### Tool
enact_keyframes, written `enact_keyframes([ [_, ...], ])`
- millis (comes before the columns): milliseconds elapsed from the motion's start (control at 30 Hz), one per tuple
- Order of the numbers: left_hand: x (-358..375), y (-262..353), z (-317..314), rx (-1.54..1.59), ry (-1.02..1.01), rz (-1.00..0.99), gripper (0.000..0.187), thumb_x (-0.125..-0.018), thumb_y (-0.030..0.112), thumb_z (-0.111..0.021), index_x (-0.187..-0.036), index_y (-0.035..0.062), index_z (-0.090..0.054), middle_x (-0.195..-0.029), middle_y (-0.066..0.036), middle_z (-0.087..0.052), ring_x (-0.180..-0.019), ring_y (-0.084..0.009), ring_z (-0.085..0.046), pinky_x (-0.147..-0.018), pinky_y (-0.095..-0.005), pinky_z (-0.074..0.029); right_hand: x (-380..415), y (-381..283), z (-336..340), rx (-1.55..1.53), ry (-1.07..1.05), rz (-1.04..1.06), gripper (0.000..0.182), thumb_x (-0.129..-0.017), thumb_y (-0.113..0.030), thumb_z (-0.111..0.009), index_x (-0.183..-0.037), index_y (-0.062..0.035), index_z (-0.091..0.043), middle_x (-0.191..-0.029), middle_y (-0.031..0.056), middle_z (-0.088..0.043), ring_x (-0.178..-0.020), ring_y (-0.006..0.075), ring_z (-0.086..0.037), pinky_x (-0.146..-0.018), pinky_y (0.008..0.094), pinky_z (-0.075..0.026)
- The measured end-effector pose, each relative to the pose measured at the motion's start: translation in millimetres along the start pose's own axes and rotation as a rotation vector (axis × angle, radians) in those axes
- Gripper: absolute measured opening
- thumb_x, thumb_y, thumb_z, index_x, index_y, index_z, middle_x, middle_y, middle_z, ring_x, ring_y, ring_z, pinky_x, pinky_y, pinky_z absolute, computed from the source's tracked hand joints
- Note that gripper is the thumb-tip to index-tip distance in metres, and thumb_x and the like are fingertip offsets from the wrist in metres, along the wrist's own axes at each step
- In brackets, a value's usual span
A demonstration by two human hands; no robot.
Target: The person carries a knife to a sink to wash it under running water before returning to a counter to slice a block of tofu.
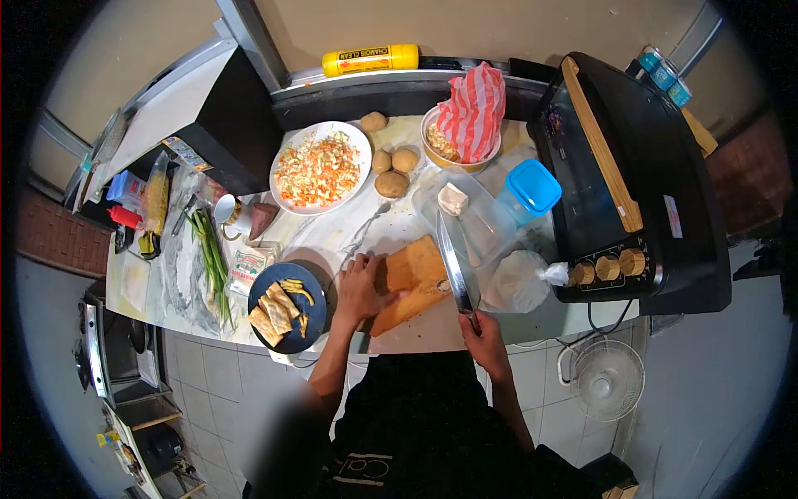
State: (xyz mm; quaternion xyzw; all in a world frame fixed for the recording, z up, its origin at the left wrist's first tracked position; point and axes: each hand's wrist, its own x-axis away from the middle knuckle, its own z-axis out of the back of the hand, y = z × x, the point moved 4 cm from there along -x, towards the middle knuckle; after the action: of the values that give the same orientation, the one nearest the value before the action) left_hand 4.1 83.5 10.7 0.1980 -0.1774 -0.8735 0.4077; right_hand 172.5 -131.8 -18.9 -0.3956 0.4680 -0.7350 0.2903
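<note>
My right hand (pixel 485 339) is closed round the handle of a large knife (pixel 453 258), whose blade points away from me beside the right edge of a wooden cutting board (pixel 416 270). On the board's left side rests my left hand (pixel 359 289), fingers spread and pointing forward; what lies under its palm is hidden. Just left of that hand is a dark plate (pixel 309 279) with folded wraps (pixel 277 309) and yellowish strips. Behind the knife, a pale lump (pixel 452 200) sits in a clear plastic container (pixel 486 229).
A white plate of chopped vegetables (pixel 347 150), potatoes (pixel 391 185) and a bowl (pixel 465 164) with a striped bag stand behind. At right are a blue-lidded container (pixel 534 187), a tied plastic bag (pixel 517 283) and a black oven (pixel 648 183). Green onions (pixel 212 266) and a mug (pixel 229 213) are left.
</note>
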Motion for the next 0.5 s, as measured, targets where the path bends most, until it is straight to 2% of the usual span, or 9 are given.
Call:
enact_keyframes([
  [33, 1.5, 8.3, 4.2, -0.097, 0.005, -0.072, 0.050, -0.067, 0.037, -0.079, -0.107, 0.0123, -0.062, -0.094, -0.012, -0.064, -0.084, -0.0325, -0.062, -0.083, -0.0472, -0.042, 0.8, -0.2, -1.4, -0.012, 0.003, 0.008, 0.028, -0.093, -0.023, -0.060, -0.087, 0.0036, -0.059, -0.065, 0.0085, -0.058, -0.060, 0.0096, -0.048, -0.056, 0.0309, -0.041],
  [67, -0.1, 3.5, 2.2, -0.064, 0.026, -0.076, 0.040, -0.072, 0.035, -0.075, -0.103, 0.0129, -0.064, -0.090, -0.013, -0.066, -0.084, -0.0320, -0.063, -0.084, -0.0471, -0.041, 2.5, 0.3, -2.0, -0.023, 0.008, 0.014, 0.027, -0.092, -0.023, -0.060, -0.088, 0.0036, -0.059, -0.065, 0.0086, -0.058, -0.060, 0.0095, -0.048, -0.056, 0.0309, -0.041],
  [167, -12.2, -41.8, -19.1, 0.061, 0.017, 0.081, 0.028, -0.081, 0.031, -0.069, -0.097, 0.0090, -0.065, -0.080, -0.014, -0.066, -0.078, -0.0328, -0.064, -0.081, -0.0469, -0.042, 1.6, 2.7, -2.5, 0.072, -0.011, 0.049, 0.027, -0.092, -0.022, -0.060, -0.087, 0.0036, -0.060, -0.065, 0.0089, -0.058, -0.061, 0.0092, -0.048, -0.056, 0.0308, -0.041],
  [200, -17.8, -42.4, -12.9, 0.128, 0.165, 0.189, 0.021, -0.088, 0.025, -0.063, -0.092, 0.0048, -0.066, -0.072, -0.014, -0.065, -0.074, -0.0330, -0.064, -0.081, -0.0480, -0.043, 2.4, 0.2, -2.5, 0.075, -0.013, 0.051, 0.026, -0.092, -0.022, -0.060, -0.087, 0.0036, -0.060, -0.065, 0.0089, -0.057, -0.060, 0.0092, -0.047, -0.055, 0.0308, -0.041],
  [300, -22.6, -41.5, -2.5, 0.510, 0.087, 0.323, 0.027, -0.086, 0.029, -0.066, -0.097, 0.0041, -0.065, -0.076, -0.014, -0.065, -0.076, -0.0347, -0.064, -0.086, -0.0489, -0.042, 6.5, -2.3, 0.0, 0.065, 0.005, 0.053, 0.026, -0.093, -0.022, -0.060, -0.087, 0.0036, -0.060, -0.063, 0.0084, -0.056, -0.060, 0.0091, -0.047, -0.055, 0.0307, -0.041],
  [333, -20.1, -42.5, -5.1, 0.358, -0.020, 0.184, 0.033, -0.080, 0.030, -0.071, -0.102, 0.0059, -0.064, -0.080, -0.014, -0.065, -0.077, -0.0344, -0.065, -0.085, -0.0467, -0.046, 6.1, 3.6, -0.7, 0.049, 0.018, 0.055, 0.026, -0.092, -0.022, -0.060, -0.087, 0.0036, -0.060, -0.063, 0.0079, -0.056, -0.060, 0.0092, -0.047, -0.055, 0.0307, -0.041],
  [400, -8.0, -14.0, 4.0, 0.083, 0.040, -0.120, 0.036, -0.077, 0.028, -0.073, -0.105, 0.0075, -0.064, -0.080, -0.013, -0.065, -0.077, -0.0342, -0.065, -0.078, -0.0442, -0.049, 7.0, 4.4, -1.5, 0.019, 0.024, 0.055, 0.026, -0.092, -0.022, -0.060, -0.088, 0.0034, -0.060, -0.063, 0.0072, -0.055, -0.059, 0.0093, -0.046, -0.055, 0.0309, -0.041],
  [500, -11.3, -26.7, -4.1, 0.023, 0.063, -0.229, 0.047, -0.072, 0.028, -0.077, -0.112, 0.0097, -0.061, -0.088, -0.013, -0.065, -0.080, -0.0348, -0.065, -0.066, -0.0419, -0.052, 9.5, -0.8, -0.4, 0.002, 0.019, 0.038, 0.026, -0.093, -0.023, -0.060, -0.087, 0.0032, -0.060, -0.063, 0.0063, -0.055, -0.059, 0.0096, -0.047, -0.055, 0.0309, -0.041],
])
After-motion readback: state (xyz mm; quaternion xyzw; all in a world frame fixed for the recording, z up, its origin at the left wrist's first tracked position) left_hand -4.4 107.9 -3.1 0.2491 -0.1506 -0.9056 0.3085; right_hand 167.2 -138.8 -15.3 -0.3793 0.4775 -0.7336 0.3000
